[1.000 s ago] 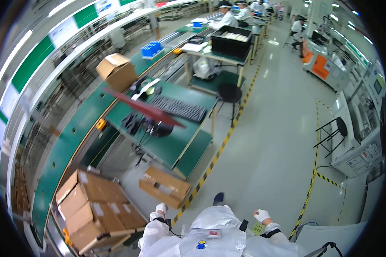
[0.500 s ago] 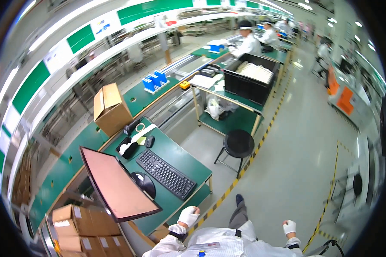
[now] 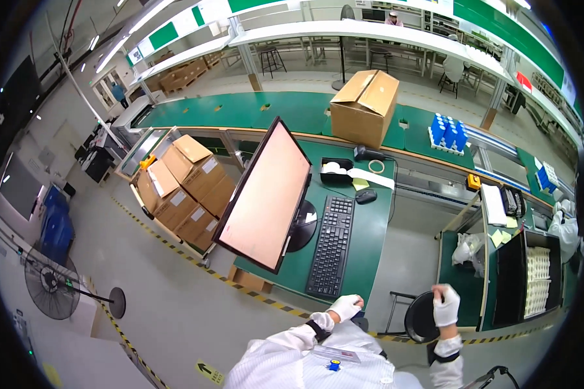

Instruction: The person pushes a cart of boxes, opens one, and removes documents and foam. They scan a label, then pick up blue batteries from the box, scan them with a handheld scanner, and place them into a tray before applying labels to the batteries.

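My left hand (image 3: 346,308), in a white glove with bare fingertips, hovers by the near edge of the green desk, just below the black keyboard (image 3: 331,246). Its fingers are loosely curled, and nothing shows in them. Gloved the same way, my right hand (image 3: 446,306) is raised in front of the round black stool (image 3: 420,318). Those fingers are curled too, with no object visible. On the desk (image 3: 368,240) stand a monitor (image 3: 266,198), a mouse (image 3: 366,196), a tape ring (image 3: 376,166), a scanner (image 3: 365,153) and a small black box (image 3: 335,170).
Stacked cartons (image 3: 191,194) stand left of the monitor. A taped carton (image 3: 365,109) and blue bottles (image 3: 448,134) sit on the long bench behind. On the right, a shelf table carries a black crate (image 3: 509,285) with pale trays. A floor fan (image 3: 50,280) is far left.
My view has swung left, so the desk and cartons now lie further right in it. My right hand has come up in front of the stool. My left hand is now below the keyboard.
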Action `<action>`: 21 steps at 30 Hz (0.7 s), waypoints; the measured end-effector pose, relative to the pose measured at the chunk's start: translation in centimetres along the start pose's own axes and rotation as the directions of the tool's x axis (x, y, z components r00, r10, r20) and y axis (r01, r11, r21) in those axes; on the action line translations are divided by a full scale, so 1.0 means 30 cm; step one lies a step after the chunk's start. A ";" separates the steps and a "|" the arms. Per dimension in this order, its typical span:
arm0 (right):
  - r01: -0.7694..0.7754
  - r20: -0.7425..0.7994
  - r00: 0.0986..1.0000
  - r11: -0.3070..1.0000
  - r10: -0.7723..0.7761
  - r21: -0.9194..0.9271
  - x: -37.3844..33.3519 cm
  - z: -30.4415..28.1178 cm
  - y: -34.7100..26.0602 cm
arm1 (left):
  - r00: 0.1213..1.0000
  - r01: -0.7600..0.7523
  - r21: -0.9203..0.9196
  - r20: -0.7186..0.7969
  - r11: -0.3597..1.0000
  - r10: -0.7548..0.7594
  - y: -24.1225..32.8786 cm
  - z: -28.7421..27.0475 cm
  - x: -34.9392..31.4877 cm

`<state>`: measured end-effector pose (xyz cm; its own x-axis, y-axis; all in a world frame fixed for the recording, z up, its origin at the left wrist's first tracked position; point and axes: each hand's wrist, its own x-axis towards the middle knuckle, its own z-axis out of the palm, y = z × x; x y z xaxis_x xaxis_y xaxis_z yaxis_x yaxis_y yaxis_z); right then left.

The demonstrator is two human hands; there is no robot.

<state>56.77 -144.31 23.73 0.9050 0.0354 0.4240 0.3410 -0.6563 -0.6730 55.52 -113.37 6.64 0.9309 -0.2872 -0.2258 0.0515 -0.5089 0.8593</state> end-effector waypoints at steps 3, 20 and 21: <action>0.341 0.053 0.938 0.939 -0.342 0.034 0.313 -0.072 -0.220 | 0.999 0.046 0.055 -0.005 0.997 -0.045 0.005 0.027 0.095; 0.599 0.043 0.613 0.500 -0.789 0.626 1.234 -0.340 -0.434 | 0.839 0.021 -0.918 -0.200 0.396 -0.506 0.423 -0.260 0.293; 0.602 0.043 0.607 0.496 -0.793 0.626 1.270 -0.304 -0.374 | 0.816 -0.041 -0.936 -0.234 0.350 -0.529 0.463 -0.265 0.351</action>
<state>85.11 -142.49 52.97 0.2902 0.5749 0.7651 0.8734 0.1677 -0.4572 68.92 -117.02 19.85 0.8166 0.2249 -0.5315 0.3180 0.5932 0.7396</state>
